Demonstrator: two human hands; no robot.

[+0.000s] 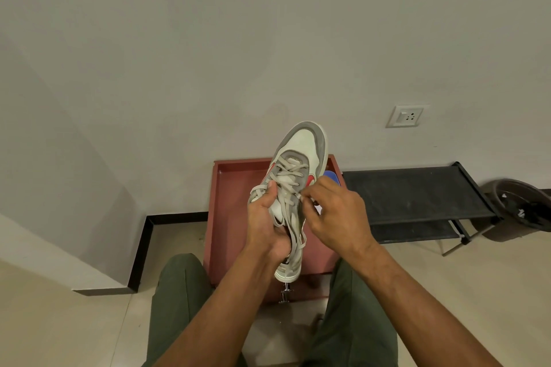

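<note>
Two hands hold our shoe point(304, 143) above the red tray point(235, 188): the left hand point(264, 217) grips its side, and the right hand point(337, 211) pinches a lace point(290, 171) in its fingers point(310, 197). If we tug hard, we risk twisting the shoe loose or jamming the lace.

free: air above sneaker point(304, 143) | blocked: red tray point(232, 202) below; black rack point(417, 197) right

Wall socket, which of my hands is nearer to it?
Right. The right hand pinches the lace below and left of the wall socket; the left hand grips the sneaker farther left.
</note>
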